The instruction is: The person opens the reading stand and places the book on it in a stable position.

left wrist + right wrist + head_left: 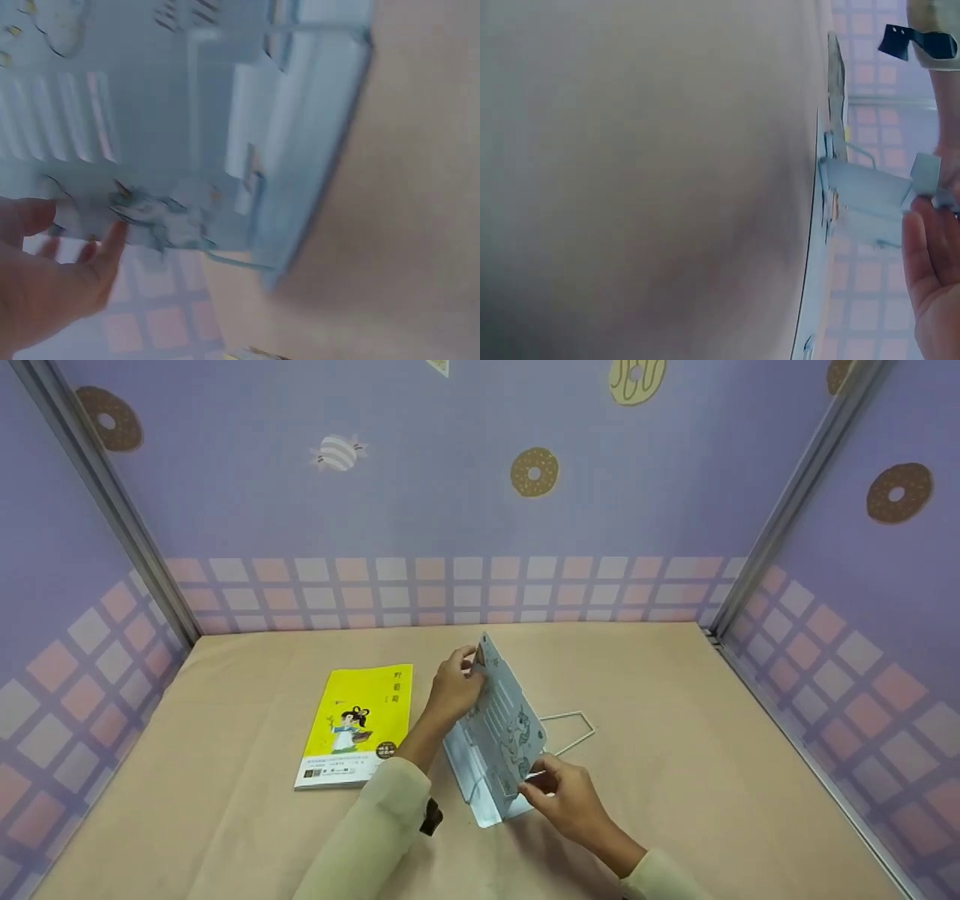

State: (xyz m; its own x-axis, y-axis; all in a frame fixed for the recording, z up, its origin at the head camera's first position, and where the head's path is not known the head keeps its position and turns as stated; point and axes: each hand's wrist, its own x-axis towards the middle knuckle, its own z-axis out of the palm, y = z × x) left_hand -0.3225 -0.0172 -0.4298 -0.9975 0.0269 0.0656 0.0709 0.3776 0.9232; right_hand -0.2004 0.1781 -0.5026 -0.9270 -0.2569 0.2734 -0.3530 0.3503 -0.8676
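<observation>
A light blue metal book stand (504, 712) with unicorn drawings and slots stands tilted up on the table in the head view. My left hand (454, 687) grips the upper left edge of its panel. Thumb and fingers lie about that edge in the left wrist view, where the panel (150, 112) looks blurred. At the panel's lower right corner, my right hand (570, 799) pinches the stand between thumb and fingers. A pale wire loop (581, 724) sticks out behind the stand to the right. In the right wrist view, the right hand (934, 262) appears beside the stand (866, 184).
Left of the stand lies a yellow book (367, 697) with a drawn child on its cover, close to the left forearm. A beige cloth covers the table (675, 720). Purple patterned walls (450, 510) enclose the back and both sides.
</observation>
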